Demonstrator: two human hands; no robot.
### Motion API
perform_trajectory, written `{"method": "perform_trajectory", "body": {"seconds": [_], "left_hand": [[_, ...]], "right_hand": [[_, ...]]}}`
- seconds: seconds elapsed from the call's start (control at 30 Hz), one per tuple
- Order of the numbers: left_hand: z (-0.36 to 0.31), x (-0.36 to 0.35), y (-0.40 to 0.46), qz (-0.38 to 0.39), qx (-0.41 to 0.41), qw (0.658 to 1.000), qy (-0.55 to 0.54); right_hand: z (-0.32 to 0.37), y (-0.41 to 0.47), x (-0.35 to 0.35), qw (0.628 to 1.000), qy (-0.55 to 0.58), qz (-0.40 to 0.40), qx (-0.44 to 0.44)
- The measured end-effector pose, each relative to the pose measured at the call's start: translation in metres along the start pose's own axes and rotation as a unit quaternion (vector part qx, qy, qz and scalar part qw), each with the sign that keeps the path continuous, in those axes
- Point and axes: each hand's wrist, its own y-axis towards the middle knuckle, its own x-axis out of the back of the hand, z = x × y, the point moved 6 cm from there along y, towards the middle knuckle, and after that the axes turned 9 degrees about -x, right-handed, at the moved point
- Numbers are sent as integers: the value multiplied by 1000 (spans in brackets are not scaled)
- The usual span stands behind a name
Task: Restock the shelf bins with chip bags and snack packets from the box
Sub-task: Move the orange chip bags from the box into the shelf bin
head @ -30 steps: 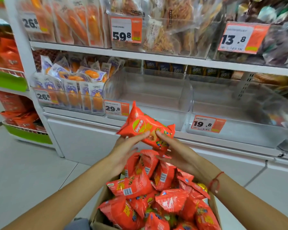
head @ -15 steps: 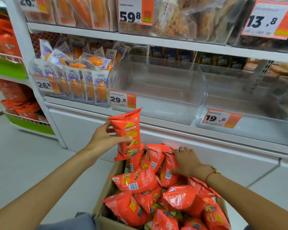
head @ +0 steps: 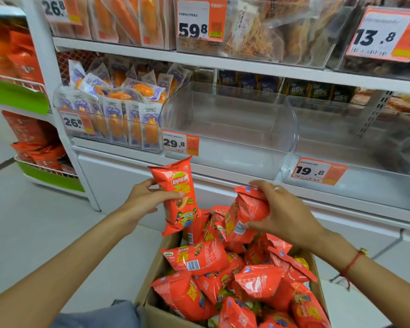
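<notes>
Upright red chip bag (head: 178, 197) above heaped box (head: 152, 268)

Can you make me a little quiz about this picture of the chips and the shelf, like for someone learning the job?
1. True or false: the left hand holds an upright chip bag above the box.
2. Which price tag is on the clear bin right behind that bag? A) 29.8 B) 13.8 C) 59.8
3. Fill in: the right hand grips a second ____ bag.

Key: 1 true; 2 A, the 29.8 tag; 3 red.
</notes>
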Motion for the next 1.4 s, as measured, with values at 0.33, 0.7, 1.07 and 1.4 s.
{"method": "perform_trajectory", "body": {"seconds": [0.33,0.7,1.07,1.4], "left_hand": [[-1,20,-2,-48,3,999,-24],[24,-5,-3,51,41,996,53],[16,11,6,31,21,999,21],[-90,70,2,-86,-189,971,-120]], "right_hand": [[59,-49,-94,929,-136,26,342],[22,-23,-92,990,44,136,19],[-1,-11,-108,839,235,396,-289],[51,31,38,810,533,199,-138]]}}
